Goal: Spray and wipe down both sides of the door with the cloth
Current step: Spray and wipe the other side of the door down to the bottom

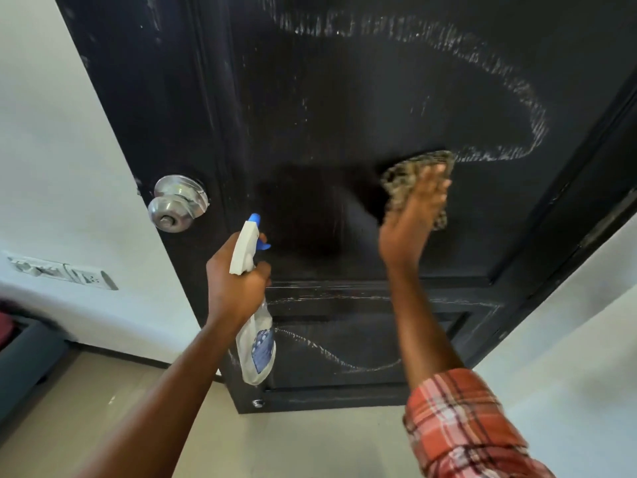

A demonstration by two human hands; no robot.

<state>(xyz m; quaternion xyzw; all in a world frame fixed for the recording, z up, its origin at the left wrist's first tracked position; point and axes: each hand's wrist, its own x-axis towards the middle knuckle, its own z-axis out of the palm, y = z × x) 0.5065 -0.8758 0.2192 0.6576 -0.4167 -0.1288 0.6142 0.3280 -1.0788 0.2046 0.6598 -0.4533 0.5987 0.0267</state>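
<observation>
While left hand [238, 288] grips spray bottle [256, 343], right hand [412, 215] presses cloth [406, 174], fingers straight, on door [344, 98].

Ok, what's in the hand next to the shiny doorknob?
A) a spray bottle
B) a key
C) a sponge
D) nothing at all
A: the left hand grips a white spray bottle with a blue nozzle, just right of the doorknob, while the right hand presses the cloth flat against the black door.
</observation>
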